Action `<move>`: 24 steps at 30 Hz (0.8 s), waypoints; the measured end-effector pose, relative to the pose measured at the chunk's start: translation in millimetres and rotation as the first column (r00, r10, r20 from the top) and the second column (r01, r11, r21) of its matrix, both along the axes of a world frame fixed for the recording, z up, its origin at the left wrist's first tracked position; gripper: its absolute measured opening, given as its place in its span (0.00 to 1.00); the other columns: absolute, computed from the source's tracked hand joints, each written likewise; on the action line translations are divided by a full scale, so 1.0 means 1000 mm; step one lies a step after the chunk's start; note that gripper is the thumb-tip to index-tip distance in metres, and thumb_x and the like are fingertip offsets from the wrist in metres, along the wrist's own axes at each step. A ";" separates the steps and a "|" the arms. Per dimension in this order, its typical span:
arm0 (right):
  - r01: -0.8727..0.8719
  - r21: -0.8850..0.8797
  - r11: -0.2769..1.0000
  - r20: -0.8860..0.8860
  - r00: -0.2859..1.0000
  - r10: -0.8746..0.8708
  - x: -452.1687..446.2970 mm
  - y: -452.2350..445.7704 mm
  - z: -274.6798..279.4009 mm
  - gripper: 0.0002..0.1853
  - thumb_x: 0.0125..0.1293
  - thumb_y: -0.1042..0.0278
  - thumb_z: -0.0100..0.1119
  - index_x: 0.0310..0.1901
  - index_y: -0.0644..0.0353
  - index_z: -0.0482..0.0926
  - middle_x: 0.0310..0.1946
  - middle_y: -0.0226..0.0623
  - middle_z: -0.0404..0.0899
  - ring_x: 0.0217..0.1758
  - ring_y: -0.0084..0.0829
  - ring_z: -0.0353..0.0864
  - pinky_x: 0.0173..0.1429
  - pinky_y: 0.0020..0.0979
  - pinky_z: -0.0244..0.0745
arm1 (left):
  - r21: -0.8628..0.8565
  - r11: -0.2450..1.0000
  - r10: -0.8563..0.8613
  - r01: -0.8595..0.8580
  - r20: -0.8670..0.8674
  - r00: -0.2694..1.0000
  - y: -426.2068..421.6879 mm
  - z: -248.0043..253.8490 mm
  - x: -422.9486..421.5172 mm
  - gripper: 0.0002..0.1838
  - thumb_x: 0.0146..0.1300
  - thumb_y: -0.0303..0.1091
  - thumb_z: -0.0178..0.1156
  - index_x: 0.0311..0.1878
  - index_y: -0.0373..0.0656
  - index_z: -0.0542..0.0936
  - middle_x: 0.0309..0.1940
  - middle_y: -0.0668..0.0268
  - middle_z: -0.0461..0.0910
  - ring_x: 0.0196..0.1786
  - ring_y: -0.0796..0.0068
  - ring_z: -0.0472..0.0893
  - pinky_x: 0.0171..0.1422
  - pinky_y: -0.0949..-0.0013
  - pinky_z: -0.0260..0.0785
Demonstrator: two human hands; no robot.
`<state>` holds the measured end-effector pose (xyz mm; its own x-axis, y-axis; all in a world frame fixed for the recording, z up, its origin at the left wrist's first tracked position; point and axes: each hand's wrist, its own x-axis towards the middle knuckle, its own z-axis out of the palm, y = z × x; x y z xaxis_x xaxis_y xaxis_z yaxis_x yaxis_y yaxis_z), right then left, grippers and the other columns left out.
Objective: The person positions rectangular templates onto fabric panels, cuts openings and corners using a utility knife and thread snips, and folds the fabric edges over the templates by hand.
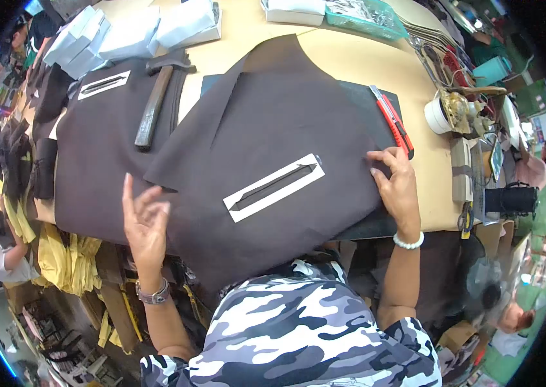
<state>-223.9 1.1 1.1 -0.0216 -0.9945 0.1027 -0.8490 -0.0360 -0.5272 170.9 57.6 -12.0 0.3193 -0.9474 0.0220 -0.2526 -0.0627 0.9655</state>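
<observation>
Cloth (292,122): spread in front of me, mostly over the mat (366,106) on the counter (437,193), its lower part hanging past the front edge toward my lap. I'd judge that hanging weight could drag it askew, so it wants drawing up before any smoothing.

Strip (279,193): white, lying aslant on the cloth, a dark slot running along its middle. I'd shift the cloth by its borders and leave this part unbent, since a crease here would likely pucker the slot.

Left hand (146,226): released, fingers spread by the cloth's left border (blurred, so I can't tell whether the thumb brushes it). Best used flat, palm down, to steady that side.

Right hand (399,187): thumb and forefinger curled at the right border; I can't tell whether they pinch it. A light grip would do, pulling evenly against the left.

Fold: a long crease crosses the cloth's upper left; worth easing out from the middle toward the border.

Cutter (392,119): red, lying just beyond my right fingers. Better moved well aside before I sweep the cloth that way.

Stack (95,155): more brown cloth at my left, the hammer (155,109) resting on it. I'd avoid snagging either.
</observation>
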 end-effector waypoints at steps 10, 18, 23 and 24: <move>-0.509 -0.062 0.859 0.125 0.850 0.513 0.056 -0.024 0.003 0.13 0.53 0.74 0.63 0.42 0.60 0.79 0.38 0.38 0.76 0.41 0.38 0.78 0.46 0.35 0.73 | -0.115 0.785 -0.434 0.608 0.599 0.673 -0.043 0.023 -0.128 0.06 0.53 0.25 0.63 0.35 0.38 0.80 0.33 0.60 0.77 0.37 0.60 0.79 0.42 0.62 0.71; -0.567 -0.052 0.822 0.249 0.790 0.561 0.055 -0.026 -0.019 0.18 0.50 0.73 0.67 0.46 0.58 0.78 0.38 0.36 0.75 0.40 0.37 0.77 0.44 0.35 0.73 | -0.059 0.929 -0.255 0.364 0.612 0.749 -0.042 -0.019 -0.161 0.06 0.56 0.29 0.62 0.34 0.40 0.75 0.30 0.61 0.73 0.36 0.59 0.75 0.40 0.59 0.64; -0.575 -0.038 0.817 0.217 0.793 0.569 0.054 -0.027 -0.019 0.20 0.49 0.72 0.67 0.47 0.57 0.77 0.38 0.35 0.74 0.39 0.37 0.76 0.45 0.35 0.73 | -0.038 0.929 -0.251 0.368 0.667 0.702 -0.043 -0.021 -0.167 0.05 0.58 0.29 0.60 0.33 0.41 0.74 0.31 0.62 0.73 0.37 0.60 0.74 0.41 0.60 0.61; -0.586 -0.045 0.809 0.193 0.790 0.582 0.054 -0.028 -0.018 0.20 0.49 0.72 0.67 0.47 0.57 0.77 0.38 0.35 0.74 0.40 0.37 0.76 0.45 0.35 0.73 | -0.036 0.926 -0.252 0.375 0.682 0.687 -0.044 -0.021 -0.168 0.04 0.58 0.29 0.59 0.33 0.41 0.74 0.31 0.62 0.73 0.37 0.60 0.74 0.41 0.60 0.61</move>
<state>-170.1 -26.8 -17.0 0.5469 -0.8253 0.1408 -0.5536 -0.4827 -0.6786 2.7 13.9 -32.7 -0.1498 -0.9517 0.2680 -0.7981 0.2764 0.5354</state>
